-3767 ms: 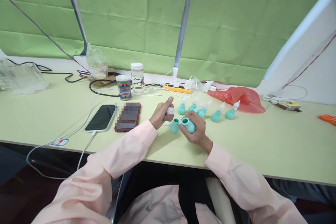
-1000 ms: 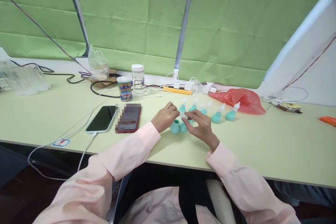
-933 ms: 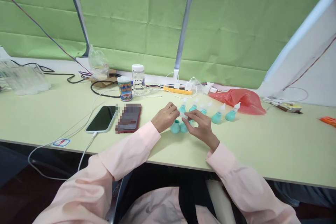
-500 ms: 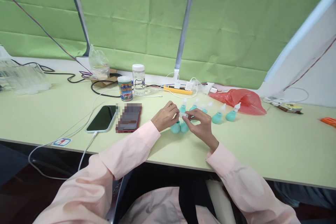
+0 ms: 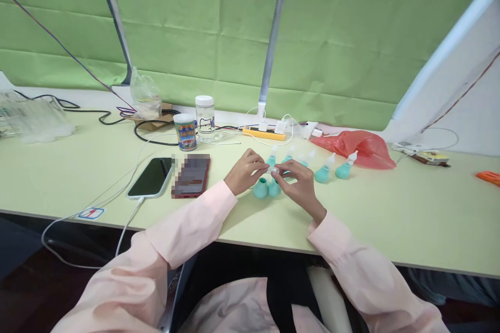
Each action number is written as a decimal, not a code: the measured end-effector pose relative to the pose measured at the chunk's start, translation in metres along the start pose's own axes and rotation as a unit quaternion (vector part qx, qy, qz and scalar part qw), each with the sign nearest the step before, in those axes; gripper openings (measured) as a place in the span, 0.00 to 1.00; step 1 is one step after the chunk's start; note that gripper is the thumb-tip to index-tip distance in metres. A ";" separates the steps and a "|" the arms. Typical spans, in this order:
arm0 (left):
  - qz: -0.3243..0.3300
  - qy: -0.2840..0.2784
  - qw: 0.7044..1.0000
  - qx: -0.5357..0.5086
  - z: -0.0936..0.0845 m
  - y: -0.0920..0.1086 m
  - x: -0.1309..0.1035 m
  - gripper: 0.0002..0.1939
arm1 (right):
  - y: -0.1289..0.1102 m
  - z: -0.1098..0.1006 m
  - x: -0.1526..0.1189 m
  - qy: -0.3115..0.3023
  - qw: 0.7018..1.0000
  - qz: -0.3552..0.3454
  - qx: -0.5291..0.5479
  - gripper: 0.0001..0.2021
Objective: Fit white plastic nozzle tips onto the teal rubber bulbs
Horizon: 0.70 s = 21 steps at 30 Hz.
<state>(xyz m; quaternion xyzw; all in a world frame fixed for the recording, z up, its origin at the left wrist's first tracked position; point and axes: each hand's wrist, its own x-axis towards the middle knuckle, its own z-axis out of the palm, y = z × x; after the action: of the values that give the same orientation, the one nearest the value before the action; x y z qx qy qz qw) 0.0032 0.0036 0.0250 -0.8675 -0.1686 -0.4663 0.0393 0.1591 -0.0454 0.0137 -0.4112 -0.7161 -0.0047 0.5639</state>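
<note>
Between my left hand [image 5: 247, 171] and my right hand [image 5: 298, 182] is a small clear plastic nozzle [image 5: 272, 169], pinched at either end by the fingertips. Just below it on the table stand two teal rubber bulbs [image 5: 260, 188] without nozzles; the left one shows its open neck. Behind my hands are several teal bulb nasal aspirators with clear tips, some partly hidden by my fingers. Two more stand to the right of my right hand, a nearer aspirator [image 5: 322, 174] and a farther aspirator [image 5: 344, 169], which leans.
A red plastic bag [image 5: 357, 148] lies behind the aspirators, beside a yellow power strip [image 5: 264, 134]. Left are a phone with a white cable [image 5: 150, 178], a red-edged phone [image 5: 192, 177], a printed tub [image 5: 185, 133] and a white-lidded jar [image 5: 205, 118]. Clear plastic packaging [image 5: 39, 117] sits far left.
My left fingers have straightened slightly and reach closer to my right fingertips at the clear nozzle. The open bulb below shows more plainly. The bulbs and other things stay in place.
</note>
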 end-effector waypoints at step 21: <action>-0.159 0.032 0.987 0.020 0.009 0.006 -0.004 0.05 | 0.005 0.010 0.000 0.049 0.985 0.142 0.090 0.11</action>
<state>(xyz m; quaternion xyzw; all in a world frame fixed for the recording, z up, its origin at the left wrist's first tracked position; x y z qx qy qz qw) 0.0107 -0.0015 0.0168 -0.8137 -0.3119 -0.4903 -0.0125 0.1538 -0.0375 0.0081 -0.4561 -0.6195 0.1198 0.6275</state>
